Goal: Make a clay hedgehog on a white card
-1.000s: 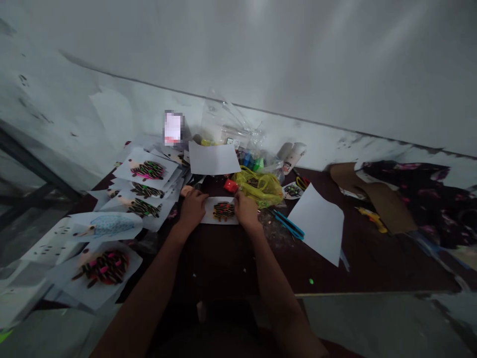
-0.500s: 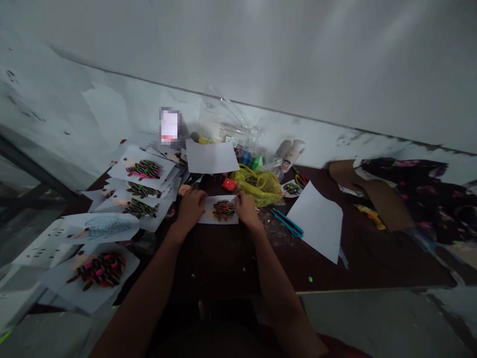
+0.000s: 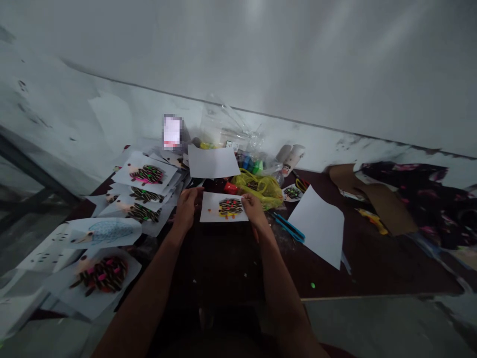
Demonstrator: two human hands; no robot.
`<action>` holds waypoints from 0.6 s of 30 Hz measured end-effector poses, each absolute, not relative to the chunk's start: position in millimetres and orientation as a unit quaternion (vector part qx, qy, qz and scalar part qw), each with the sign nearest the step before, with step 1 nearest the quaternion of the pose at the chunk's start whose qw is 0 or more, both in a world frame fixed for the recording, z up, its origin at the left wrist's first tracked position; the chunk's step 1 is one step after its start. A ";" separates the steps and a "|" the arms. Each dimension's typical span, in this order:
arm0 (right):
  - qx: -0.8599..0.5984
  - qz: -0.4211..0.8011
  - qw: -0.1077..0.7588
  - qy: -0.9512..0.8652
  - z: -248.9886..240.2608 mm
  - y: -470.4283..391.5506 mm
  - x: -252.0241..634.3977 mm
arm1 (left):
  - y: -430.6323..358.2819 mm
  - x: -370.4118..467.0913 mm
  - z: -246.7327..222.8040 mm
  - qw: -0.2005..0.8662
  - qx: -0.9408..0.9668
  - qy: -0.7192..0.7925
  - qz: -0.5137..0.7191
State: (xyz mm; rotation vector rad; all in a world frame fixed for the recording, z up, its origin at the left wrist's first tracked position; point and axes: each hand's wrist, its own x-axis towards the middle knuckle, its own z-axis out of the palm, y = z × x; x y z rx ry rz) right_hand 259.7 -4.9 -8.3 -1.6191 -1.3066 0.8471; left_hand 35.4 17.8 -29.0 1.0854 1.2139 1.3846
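Note:
A small white card point(image 3: 207, 214) bears a hedgehog of dark strips with red dots and a yellow edge. My right hand point(image 3: 254, 209) pinches the card by its right edge. My left hand point(image 3: 186, 208) is beside the card's left edge, apart from it, with fingers stretched toward the wall. Left of my left hand lie overlapping sheets point(image 3: 122, 175) with similar strip hedgehogs. A blank white sheet point(image 3: 213, 162) lies behind the card, and a yellow net bag point(image 3: 272, 191) sits beyond my right hand.
Blue scissors point(image 3: 288, 227) lie right of my right hand, by a large white sheet point(image 3: 320, 223). Brown cardboard point(image 3: 387, 211), a yellow tool point(image 3: 372, 220) and dark patterned cloth point(image 3: 413, 194) are farther right. A bright phone-like screen point(image 3: 172, 132) stands by the wall.
My right hand has moved slightly right with the card, whose hedgehog now shows more fully. My left hand has let go of the card's left side and moved a little left.

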 end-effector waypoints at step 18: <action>-0.592 0.430 0.542 -0.413 26.0 84.5 192.2 | 1.9 58.6 -41.7 0.203 0.759 0.494 0.371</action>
